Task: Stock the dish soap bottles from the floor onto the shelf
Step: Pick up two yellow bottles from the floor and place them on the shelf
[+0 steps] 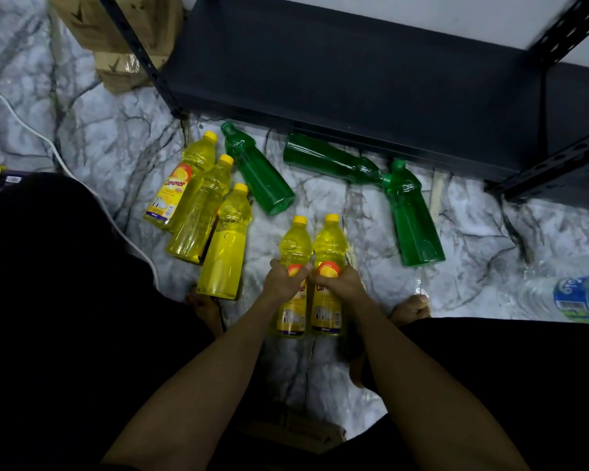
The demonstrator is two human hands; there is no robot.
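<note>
Two yellow dish soap bottles lie side by side on the marble floor in front of me. My left hand (284, 280) grips the left one (293, 246) around its middle. My right hand (340, 283) grips the right one (329, 243) the same way. Three more yellow bottles (201, 212) lie in a row to the left. Three green bottles lie nearer the shelf: one (261, 171) at centre, one (330, 159) along the shelf edge, one (413, 219) to the right. The dark metal shelf (354, 79) stands beyond them, its low board bare.
Cardboard boxes (116, 35) stand at the back left beside the shelf post. A white cable (65, 164) runs across the floor on the left. Clear water bottles (565, 297) lie at the right edge. My bare feet and dark-clothed knees frame the bottles.
</note>
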